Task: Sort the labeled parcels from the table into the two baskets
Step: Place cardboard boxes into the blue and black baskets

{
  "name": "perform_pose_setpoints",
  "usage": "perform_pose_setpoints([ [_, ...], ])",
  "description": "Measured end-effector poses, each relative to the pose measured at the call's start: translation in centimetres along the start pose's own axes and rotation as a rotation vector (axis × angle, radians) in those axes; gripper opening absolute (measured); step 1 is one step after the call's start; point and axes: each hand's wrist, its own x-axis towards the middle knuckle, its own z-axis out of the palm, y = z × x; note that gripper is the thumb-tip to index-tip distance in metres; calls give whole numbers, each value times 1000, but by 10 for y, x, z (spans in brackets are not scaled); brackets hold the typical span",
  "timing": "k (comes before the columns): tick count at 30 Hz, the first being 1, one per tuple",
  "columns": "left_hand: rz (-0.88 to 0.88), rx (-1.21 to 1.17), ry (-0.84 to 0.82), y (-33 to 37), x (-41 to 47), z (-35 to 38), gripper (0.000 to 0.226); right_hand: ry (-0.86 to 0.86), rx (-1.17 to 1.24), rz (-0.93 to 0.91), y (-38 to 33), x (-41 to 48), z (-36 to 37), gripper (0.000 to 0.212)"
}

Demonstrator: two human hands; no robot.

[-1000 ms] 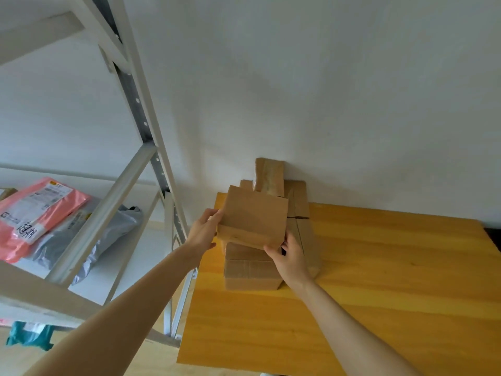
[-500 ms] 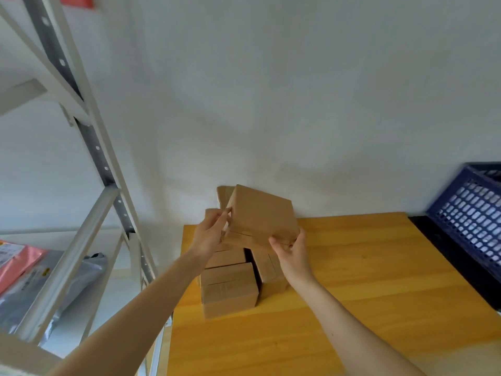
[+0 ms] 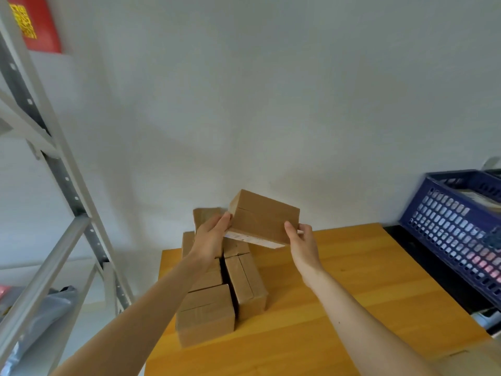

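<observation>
Compared with a second ago, the box [image 3: 264,219] is raised higher above the pile [image 3: 217,280] and tipped, a white label edge now shown underneath, so it is judged that the label is being read before a basket [image 3: 458,218] is chosen. It is clasped between left hand [image 3: 210,240] and right hand [image 3: 302,244], clear of the tabletop [image 3: 339,294]. One box is held, about five are counted in the pile, and one basket is plainly seen, a second rim barely showing behind it.

Parcels [image 3: 217,302] lie on the table [image 3: 339,308]; shelving [image 3: 62,240] stands left, basket [image 3: 458,229] right.
</observation>
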Motion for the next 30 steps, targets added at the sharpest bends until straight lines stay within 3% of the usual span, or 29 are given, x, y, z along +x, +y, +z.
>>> perform_pose_setpoints([
  [3, 31, -10, 15, 5, 5, 4, 22, -17, 64, 58, -3, 7, -6, 50],
  [8, 76, 16, 11, 12, 8, 11, 31, -34, 199, 99, -6, 11, -13, 34],
  [14, 76, 37, -4, 18, 3, 14, 30, -96, 232, 73, -7, 13, -18, 34],
  [17, 132, 193, -65, 19, 6, 14, 49, -159, 265, 61, -4, 11, -17, 52],
  [21, 276, 282, -170, 31, 8, 17, 67, -258, 356, 60, 0, 6, -13, 56],
  [26, 385, 302, -98, 46, 14, 19, 79, -290, 442, 46, 2, 10, -14, 59],
  [30, 350, 193, -20, 51, 16, 25, 110, -281, 411, -13, -3, 16, -14, 57],
])
